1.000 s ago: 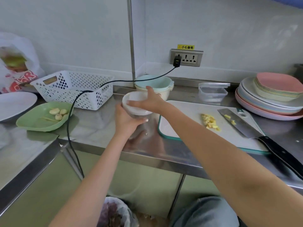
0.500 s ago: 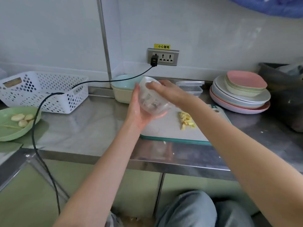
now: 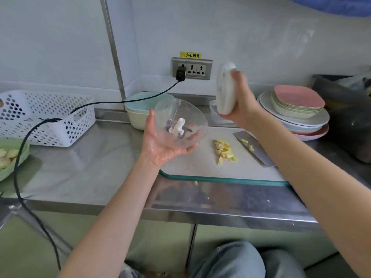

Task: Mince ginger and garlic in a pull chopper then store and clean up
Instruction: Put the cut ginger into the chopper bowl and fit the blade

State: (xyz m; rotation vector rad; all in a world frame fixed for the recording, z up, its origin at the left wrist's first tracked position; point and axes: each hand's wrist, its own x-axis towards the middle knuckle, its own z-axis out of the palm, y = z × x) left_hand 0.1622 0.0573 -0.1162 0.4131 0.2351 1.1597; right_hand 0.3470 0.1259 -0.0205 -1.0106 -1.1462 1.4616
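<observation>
The lid is coming off the bowl — half a second ago both hands were closing on the assembled chopper, and now they are well apart. The left hand is cupping the clear bowl from below, tilted toward the camera, with the white blade post standing inside and nothing else in it. The right hand is gripping the lid on edge, up and to the right. So the chopper is standing open and, I judge, ready for loading.

The ginger is lying in a small heap on the board, just right of the bowl; the knife is resting beside it, blade flat. The garlic is waiting on the green plate at far left. Bare tabletop is lying between plate and board — room to set the bowl down — though the cable is crossing the left part and dropping over the near edge.
</observation>
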